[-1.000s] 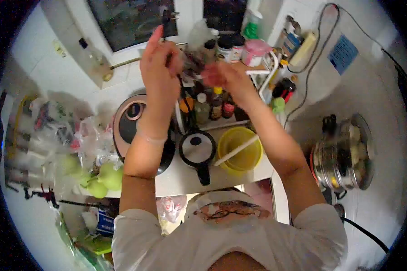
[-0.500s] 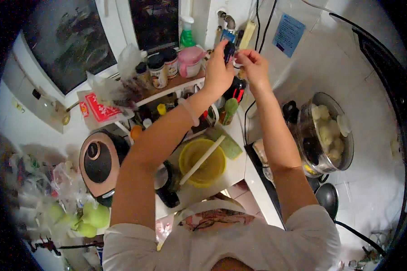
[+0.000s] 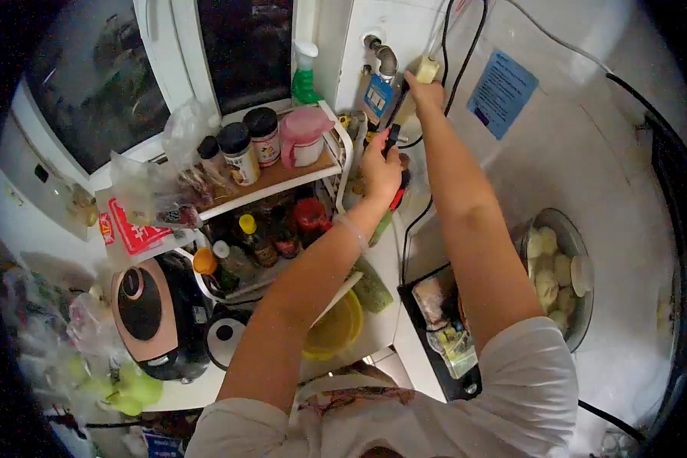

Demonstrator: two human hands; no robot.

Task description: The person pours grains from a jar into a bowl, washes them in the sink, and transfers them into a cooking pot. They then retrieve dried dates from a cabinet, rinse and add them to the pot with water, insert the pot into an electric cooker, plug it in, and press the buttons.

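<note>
My left hand, with a clear bangle at the wrist, is closed around a small black plug pointing up toward the wall. Further up, my right hand grips the lower end of a cream power strip that hangs by the wall; some of its fingers are hidden. Beside the strip is a metal pipe with a blue label. Black cords run down past my right arm. Dark bottles behind my left hand are partly covered.
A two-tier rack holds jars, a pink-lidded pitcher and bottles. A rice cooker stands left, a yellow basin below my left forearm. Steamed buns fill a metal steamer at right. A blue notice is on the wall.
My hands, close together before, are now apart. My right hand has reached up to the power strip; my left hand sits lower with the plug. The whole view has shifted.
</note>
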